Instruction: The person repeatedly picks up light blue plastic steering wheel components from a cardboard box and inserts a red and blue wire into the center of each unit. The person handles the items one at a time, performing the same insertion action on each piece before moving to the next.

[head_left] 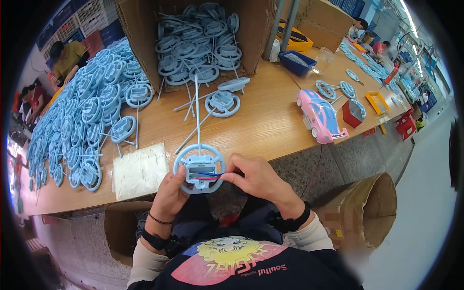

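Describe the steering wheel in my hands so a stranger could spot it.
Start at the wooden table, at its near edge. There, between your left hand and right hand, is a light-blue toy steering wheel, its rod pointing away. Unlike the wheels piled at left, it is held, with blue and red wires across its recess.

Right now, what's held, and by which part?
Left grip: light blue steering wheel, by its left rim. Right grip: appears to pinch the blue and red wires at their right ends.
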